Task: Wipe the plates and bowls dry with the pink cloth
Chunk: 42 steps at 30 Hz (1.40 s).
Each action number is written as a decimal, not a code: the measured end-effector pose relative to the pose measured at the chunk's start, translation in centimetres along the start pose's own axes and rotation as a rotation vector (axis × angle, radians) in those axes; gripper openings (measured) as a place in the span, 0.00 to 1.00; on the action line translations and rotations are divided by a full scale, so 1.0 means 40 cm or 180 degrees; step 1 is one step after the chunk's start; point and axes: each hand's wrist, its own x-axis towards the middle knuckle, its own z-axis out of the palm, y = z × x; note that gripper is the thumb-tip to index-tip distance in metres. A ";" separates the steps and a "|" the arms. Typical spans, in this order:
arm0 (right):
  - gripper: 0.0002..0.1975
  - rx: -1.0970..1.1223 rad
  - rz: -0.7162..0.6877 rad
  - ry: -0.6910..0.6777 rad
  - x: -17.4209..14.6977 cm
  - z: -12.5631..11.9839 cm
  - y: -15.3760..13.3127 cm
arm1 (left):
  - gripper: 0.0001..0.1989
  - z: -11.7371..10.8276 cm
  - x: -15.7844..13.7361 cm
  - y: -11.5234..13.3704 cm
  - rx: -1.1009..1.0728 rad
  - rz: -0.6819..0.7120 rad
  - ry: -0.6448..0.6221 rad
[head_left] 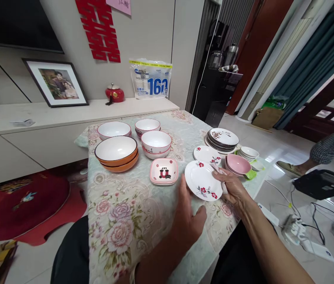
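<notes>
A small white plate (204, 179) with red flowers is tilted above the table between my two hands. My left hand (189, 217) supports it at the lower left rim, fingers partly hidden by the plate and thumb apart from it. At the right rim, my right hand (232, 187) pinches a pale cloth (220, 170) against the plate. Just behind lies a matching flowered plate (205, 152). To the left is a pink-rimmed square dish (164, 167) with a cat design. Beside my right hand sits a pink bowl (238, 163) with a green handle.
Orange bowls (116, 152) and white bowls (156, 141) stand at the table's left and back. Dark-rimmed plates (223, 136) and small white bowls (248, 153) are stacked at right. A flowered tablecloth (119, 221) covers the table. A person's leg (326, 146) shows at far right.
</notes>
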 end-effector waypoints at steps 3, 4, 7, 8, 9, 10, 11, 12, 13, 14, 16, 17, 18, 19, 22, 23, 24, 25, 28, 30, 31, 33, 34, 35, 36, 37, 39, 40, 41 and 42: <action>0.24 -0.0172 0.0005 -0.0099 -0.002 -0.003 0.008 | 0.47 0.013 0.005 0.013 -0.0731 -0.0460 0.0096; 0.25 -0.0264 0.0026 -0.0164 -0.003 -0.004 0.012 | 0.45 0.015 0.008 0.020 -0.0901 -0.0774 0.0186; 0.26 -0.0760 -0.0006 -0.0369 -0.004 -0.010 0.022 | 0.42 0.012 0.018 0.038 -0.1137 -0.1263 0.0370; 0.26 -0.1067 -0.0131 -0.0359 -0.003 -0.013 0.022 | 0.43 0.009 0.020 0.040 -0.1151 -0.1311 0.0432; 0.25 -0.1420 -0.0355 -0.0246 -0.003 -0.015 0.019 | 0.43 0.007 0.021 0.041 -0.1150 -0.1336 0.0493; 0.25 -0.1772 -0.0634 -0.0039 -0.004 -0.015 0.014 | 0.43 0.005 0.022 0.040 -0.1142 -0.1363 0.0546; 0.25 -0.2066 -0.0927 0.0218 -0.006 -0.014 0.007 | 0.43 0.003 0.023 0.039 -0.1132 -0.1399 0.0577; 0.26 -0.2268 -0.1191 0.0458 -0.011 -0.011 -0.001 | 0.43 0.002 0.023 0.037 -0.1125 -0.1447 0.0585; 0.27 -0.2369 -0.1399 0.0610 -0.018 -0.005 -0.009 | 0.43 0.001 0.023 0.036 -0.1118 -0.1494 0.0579; 0.28 -0.2395 -0.1522 0.0630 -0.028 0.002 -0.016 | 0.43 0.001 0.023 0.035 -0.1117 -0.1535 0.0554; 0.28 -0.2432 -0.1661 0.0303 -0.051 0.020 -0.020 | 0.41 0.001 0.023 0.034 -0.1132 -0.1571 0.0450; 0.27 -0.2529 -0.1771 0.0016 -0.063 0.030 -0.017 | 0.40 0.001 0.023 0.035 -0.1141 -0.1563 0.0385; 0.26 -0.2713 -0.1913 -0.0300 -0.074 0.040 -0.010 | 0.38 0.000 0.023 0.035 -0.1153 -0.1544 0.0314; 0.24 -0.2975 -0.2070 -0.0602 -0.084 0.048 0.000 | 0.37 0.000 0.023 0.035 -0.1158 -0.1521 0.0250; 0.18 -0.3842 -0.2453 -0.1218 -0.099 0.065 0.041 | 0.33 -0.002 0.022 0.035 -0.1123 -0.1530 0.0097; 0.17 -0.4022 -0.2497 -0.1304 -0.097 0.067 0.053 | 0.34 -0.002 0.022 0.035 -0.1109 -0.1543 0.0061; 0.17 -0.4126 -0.2529 -0.1363 -0.092 0.068 0.064 | 0.35 -0.003 0.021 0.035 -0.1098 -0.1562 0.0027; 0.17 -0.4177 -0.2580 -0.1411 -0.082 0.068 0.072 | 0.37 -0.003 0.020 0.035 -0.1086 -0.1590 0.0005; 0.16 -0.4303 -0.2794 -0.1297 -0.039 0.065 0.082 | 0.43 -0.004 0.019 0.036 -0.1094 -0.1700 0.0021; 0.13 -0.4507 -0.2923 -0.0847 -0.012 0.060 0.081 | 0.47 -0.006 0.019 0.036 -0.1158 -0.1712 0.0076; 0.12 -0.4651 -0.2953 -0.0563 -0.003 0.057 0.080 | 0.49 -0.008 0.020 0.036 -0.1193 -0.1674 0.0111; 0.11 -0.4981 -0.2941 -0.0086 0.000 0.051 0.083 | 0.50 -0.012 0.023 0.035 -0.1227 -0.1571 0.0185; 0.11 -0.5162 -0.2894 0.0059 -0.005 0.047 0.086 | 0.50 -0.013 0.024 0.034 -0.1220 -0.1533 0.0221; 0.11 -0.5340 -0.2835 0.0143 -0.013 0.044 0.090 | 0.50 -0.014 0.025 0.033 -0.1206 -0.1513 0.0248; 0.11 -0.5503 -0.2775 0.0189 -0.023 0.041 0.093 | 0.50 -0.015 0.026 0.031 -0.1191 -0.1505 0.0271; 0.12 -0.5638 -0.2718 0.0219 -0.032 0.039 0.097 | 0.50 -0.015 0.027 0.030 -0.1179 -0.1503 0.0281; 0.13 -0.5732 -0.2624 0.0272 -0.040 0.039 0.101 | 0.50 -0.013 0.027 0.030 -0.1161 -0.1506 0.0246; 0.13 -0.5661 -0.2593 0.0326 -0.039 0.042 0.102 | 0.50 -0.012 0.027 0.031 -0.1140 -0.1518 0.0209; 0.13 -0.5520 -0.2574 0.0384 -0.033 0.046 0.102 | 0.49 -0.011 0.026 0.032 -0.1107 -0.1550 0.0162; 0.14 -0.5330 -0.2574 0.0431 -0.025 0.052 0.103 | 0.49 -0.010 0.026 0.034 -0.1063 -0.1598 0.0105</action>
